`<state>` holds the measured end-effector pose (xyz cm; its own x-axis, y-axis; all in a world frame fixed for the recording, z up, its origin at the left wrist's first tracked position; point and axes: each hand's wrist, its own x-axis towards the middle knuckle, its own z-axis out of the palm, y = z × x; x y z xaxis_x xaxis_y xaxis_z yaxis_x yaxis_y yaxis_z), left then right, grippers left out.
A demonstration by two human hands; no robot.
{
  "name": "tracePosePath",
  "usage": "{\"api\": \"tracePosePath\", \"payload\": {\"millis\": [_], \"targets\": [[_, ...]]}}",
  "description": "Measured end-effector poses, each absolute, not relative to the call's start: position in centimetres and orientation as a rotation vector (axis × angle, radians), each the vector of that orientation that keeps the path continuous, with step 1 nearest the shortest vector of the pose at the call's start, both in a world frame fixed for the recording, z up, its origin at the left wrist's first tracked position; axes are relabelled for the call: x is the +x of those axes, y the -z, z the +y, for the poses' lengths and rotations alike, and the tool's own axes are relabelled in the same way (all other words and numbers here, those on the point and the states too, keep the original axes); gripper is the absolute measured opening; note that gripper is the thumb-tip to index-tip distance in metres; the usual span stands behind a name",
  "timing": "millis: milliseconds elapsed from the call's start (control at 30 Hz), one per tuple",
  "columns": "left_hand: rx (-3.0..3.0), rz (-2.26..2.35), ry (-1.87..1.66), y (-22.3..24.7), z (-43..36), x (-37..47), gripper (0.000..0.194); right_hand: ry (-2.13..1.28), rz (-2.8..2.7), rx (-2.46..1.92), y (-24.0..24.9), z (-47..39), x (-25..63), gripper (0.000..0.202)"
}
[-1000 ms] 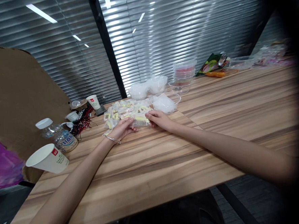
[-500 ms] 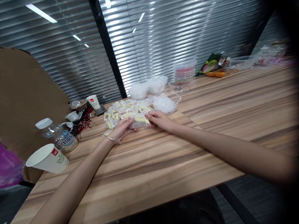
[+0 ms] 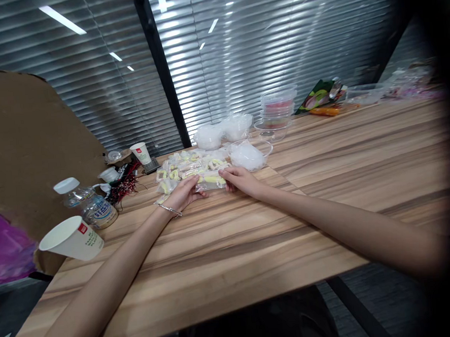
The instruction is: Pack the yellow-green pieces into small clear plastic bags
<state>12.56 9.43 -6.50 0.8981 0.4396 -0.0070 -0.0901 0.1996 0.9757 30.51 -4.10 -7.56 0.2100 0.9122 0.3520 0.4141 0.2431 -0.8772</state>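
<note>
Between my two hands is a small clear plastic bag [image 3: 211, 180] with a yellow item inside. My left hand [image 3: 187, 192], with a bracelet at the wrist, pinches the bag's left end. The right end is pinched by my right hand [image 3: 238, 180]. Just behind them lies a pile of similar clear bags [image 3: 186, 163] with yellow pieces in them. A clear round bowl [image 3: 248, 155] holding something white and translucent stands right behind my right hand.
On the left of the wooden table [image 3: 223, 260] are a paper cup [image 3: 73, 240], a plastic bottle [image 3: 98, 209] and a smaller cup [image 3: 140, 153]. Stacked clear containers [image 3: 278, 107] stand at the back. A green packet [image 3: 318, 96] lies farther right.
The bag between my hands has tilted slightly, and its yellow item shows more plainly. Both hands have barely moved and keep their hold.
</note>
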Motion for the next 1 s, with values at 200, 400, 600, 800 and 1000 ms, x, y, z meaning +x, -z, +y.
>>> {"api": "tracePosePath", "payload": {"millis": [200,400,600,800,1000], "targets": [[1.324,0.317,-0.384,6.26,9.32,12.38,0.04,-0.583,-1.349,-1.351,7.67,-4.06,30.51,0.051],[1.413,0.237,-0.387,5.78,8.71,12.13,0.074,-0.583,-1.35,-1.347,7.68,-4.09,30.51,0.053],[1.42,0.266,-0.351,5.6,8.62,12.15,0.05,-0.593,-1.332,-1.368,7.5,-4.11,30.41,0.052],[1.424,0.267,-0.351,5.77,8.72,12.16,0.05,-0.584,-1.321,-1.375,7.29,-4.23,30.35,0.05],[1.468,0.203,-0.336,5.8,8.68,11.99,0.06,-0.559,-1.289,-1.387,7.48,-4.12,30.59,0.05]]}}
